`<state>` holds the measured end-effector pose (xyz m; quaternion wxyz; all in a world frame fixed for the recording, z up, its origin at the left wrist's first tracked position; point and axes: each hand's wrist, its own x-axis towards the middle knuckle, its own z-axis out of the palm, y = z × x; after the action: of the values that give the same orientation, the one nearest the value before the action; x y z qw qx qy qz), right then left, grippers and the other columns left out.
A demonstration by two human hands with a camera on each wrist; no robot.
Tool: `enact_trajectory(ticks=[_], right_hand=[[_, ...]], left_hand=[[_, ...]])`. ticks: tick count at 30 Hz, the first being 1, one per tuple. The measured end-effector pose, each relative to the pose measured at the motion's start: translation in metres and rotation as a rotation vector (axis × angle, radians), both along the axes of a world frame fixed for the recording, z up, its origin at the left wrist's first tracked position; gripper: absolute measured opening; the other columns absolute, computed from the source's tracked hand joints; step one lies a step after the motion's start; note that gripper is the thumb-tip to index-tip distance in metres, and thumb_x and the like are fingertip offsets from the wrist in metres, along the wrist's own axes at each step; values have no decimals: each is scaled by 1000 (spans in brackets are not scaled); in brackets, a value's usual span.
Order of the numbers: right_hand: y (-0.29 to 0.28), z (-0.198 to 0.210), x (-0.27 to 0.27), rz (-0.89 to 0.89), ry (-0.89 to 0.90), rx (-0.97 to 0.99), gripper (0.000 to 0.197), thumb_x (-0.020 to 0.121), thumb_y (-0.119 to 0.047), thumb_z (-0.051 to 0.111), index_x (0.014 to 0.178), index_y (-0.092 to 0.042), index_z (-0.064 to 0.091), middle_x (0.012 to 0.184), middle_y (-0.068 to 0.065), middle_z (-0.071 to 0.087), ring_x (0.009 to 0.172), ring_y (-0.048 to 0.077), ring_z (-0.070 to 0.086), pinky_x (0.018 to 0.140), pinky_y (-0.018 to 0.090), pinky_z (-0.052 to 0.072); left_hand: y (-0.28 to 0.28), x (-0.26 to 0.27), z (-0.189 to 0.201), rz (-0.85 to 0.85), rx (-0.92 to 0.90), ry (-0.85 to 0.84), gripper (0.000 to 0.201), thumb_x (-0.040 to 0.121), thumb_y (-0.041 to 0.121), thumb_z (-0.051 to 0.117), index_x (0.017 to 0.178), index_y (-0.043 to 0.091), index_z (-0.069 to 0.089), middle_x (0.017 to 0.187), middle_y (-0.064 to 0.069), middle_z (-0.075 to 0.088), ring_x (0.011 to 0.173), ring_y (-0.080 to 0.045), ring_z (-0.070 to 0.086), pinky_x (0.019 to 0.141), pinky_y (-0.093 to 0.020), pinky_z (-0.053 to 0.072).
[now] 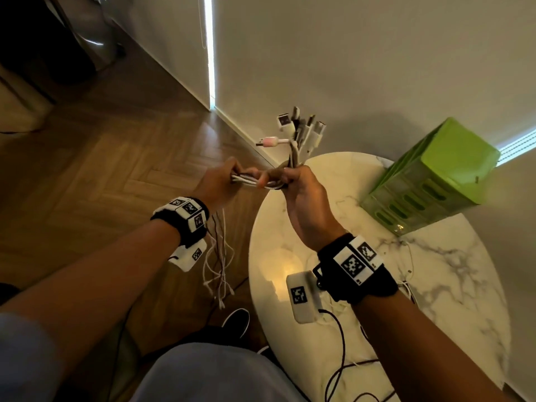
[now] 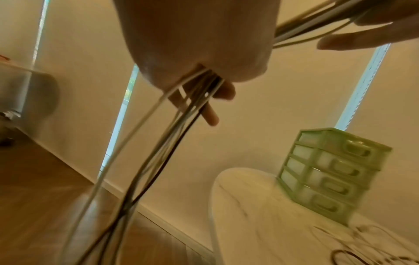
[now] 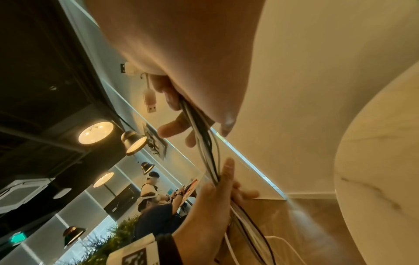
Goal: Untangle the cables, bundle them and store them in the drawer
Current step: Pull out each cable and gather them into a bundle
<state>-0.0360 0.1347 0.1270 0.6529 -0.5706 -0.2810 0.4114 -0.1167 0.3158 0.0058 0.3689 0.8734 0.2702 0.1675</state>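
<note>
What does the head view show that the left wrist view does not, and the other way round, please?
Only the head view shows the plug ends fanned above the right hand, the loose cable tails hanging off the table's side, and both wrist bands. Only the left wrist view shows the green drawer unit's four stacked drawer fronts, all closed. Both show the left hand gripping the cable bundle and the marble table.

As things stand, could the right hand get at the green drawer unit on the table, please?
Probably not yet: the right hand grips the cables together with the left hand. The path to the green drawer unit looks free.
</note>
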Motion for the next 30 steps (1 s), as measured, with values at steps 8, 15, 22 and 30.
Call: enact_trajectory(ticks=[8,15,22,30], right_hand=[[-21,-14,26,-139,282,-49,15,81,-26,43,72,-19,33,67,3,17,59,18,22,77,39,43],[-44,-31,24,27,40,-141,25,84,3,41,79,-18,54,65,-3,36,57,11,35,62,31,39],[-58,-57,25,16,-50,-130,16,83,-1,66,97,0,59,88,17,56,84,25,59,80,37,54],[-56,-115,39,40,-503,-620,53,101,-52,50,119,-3,60,86,2,72,80,13,71,81,32,57]], left_hand=[[-48,-8,24,-606,-598,355,96,76,79,62,151,24,36,147,8,48,132,-6,47,111,-27,39],[-78,33,88,-617,-709,12,54,102,59,30,141,31,55,144,9,56,131,4,49,115,-32,35],[-99,59,109,-684,-607,62,39,110,40,31,114,33,69,102,-2,69,90,-8,65,90,-37,54],[-110,73,124,-816,-646,294,46,108,43,33,83,21,65,95,-1,74,99,-18,69,103,-40,49]])
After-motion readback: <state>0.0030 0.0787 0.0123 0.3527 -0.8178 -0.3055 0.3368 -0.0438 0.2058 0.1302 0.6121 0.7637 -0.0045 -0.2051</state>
